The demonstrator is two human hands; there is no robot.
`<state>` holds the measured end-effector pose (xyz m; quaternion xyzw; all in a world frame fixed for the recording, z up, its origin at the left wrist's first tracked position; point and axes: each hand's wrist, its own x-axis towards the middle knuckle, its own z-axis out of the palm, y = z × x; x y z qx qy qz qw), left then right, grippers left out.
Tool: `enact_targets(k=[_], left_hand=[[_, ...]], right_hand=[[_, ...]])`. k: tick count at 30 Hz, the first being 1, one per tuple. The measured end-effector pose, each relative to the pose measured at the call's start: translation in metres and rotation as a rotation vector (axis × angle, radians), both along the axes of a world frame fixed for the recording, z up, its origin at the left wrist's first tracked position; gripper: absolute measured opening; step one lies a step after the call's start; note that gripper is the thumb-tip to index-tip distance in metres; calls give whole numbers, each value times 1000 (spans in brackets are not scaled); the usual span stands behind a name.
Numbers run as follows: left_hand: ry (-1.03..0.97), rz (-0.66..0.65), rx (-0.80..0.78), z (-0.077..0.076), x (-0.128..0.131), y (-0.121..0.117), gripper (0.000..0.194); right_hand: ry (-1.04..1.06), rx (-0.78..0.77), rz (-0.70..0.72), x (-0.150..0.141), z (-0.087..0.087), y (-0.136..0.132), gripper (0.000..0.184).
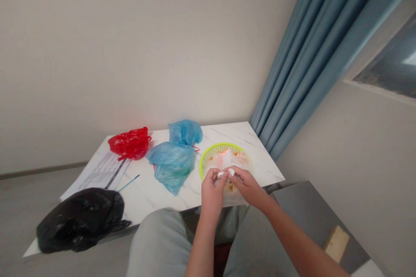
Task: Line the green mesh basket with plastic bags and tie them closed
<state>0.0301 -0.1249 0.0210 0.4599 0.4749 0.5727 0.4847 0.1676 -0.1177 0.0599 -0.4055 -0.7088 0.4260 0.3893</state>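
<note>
My left hand (212, 190) and my right hand (246, 185) meet at the near edge of a lime-green plastic basket (208, 154) on the white marble table (146, 190). Both hands pinch the top of a clear plastic bag (232, 197) that hangs down in front of the basket. Their fingertips touch at a small white bunch of plastic. More clear bags with orange contents (227, 158) lie inside the basket.
Two blue plastic bags (172, 162) lie left of the basket, a red bag (130, 143) behind them, a black bag (79, 220) at the near left corner. Papers (97, 173) with a pen lie on the left. A blue curtain (318, 52) hangs at the right.
</note>
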Motion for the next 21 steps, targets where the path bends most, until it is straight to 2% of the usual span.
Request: enact_targets(k=[7, 10, 14, 16, 18, 21], left_hand=[[242, -14, 120, 14, -2, -12, 24], [349, 8, 112, 16, -1, -14, 22], [352, 58, 76, 18, 1, -11, 19], [382, 38, 92, 19, -1, -9, 25], [440, 13, 112, 20, -5, -7, 22], [483, 26, 110, 22, -9, -6, 18]], right_hand=[[157, -171, -173, -9, -6, 10, 24], [191, -251, -214, -11, -9, 18, 27], [159, -307, -219, -10, -11, 22, 31], [114, -294, -184, -8, -7, 19, 31], [26, -236, -139, -5, -2, 13, 38], [-192, 2, -118, 0, 2, 4, 47]])
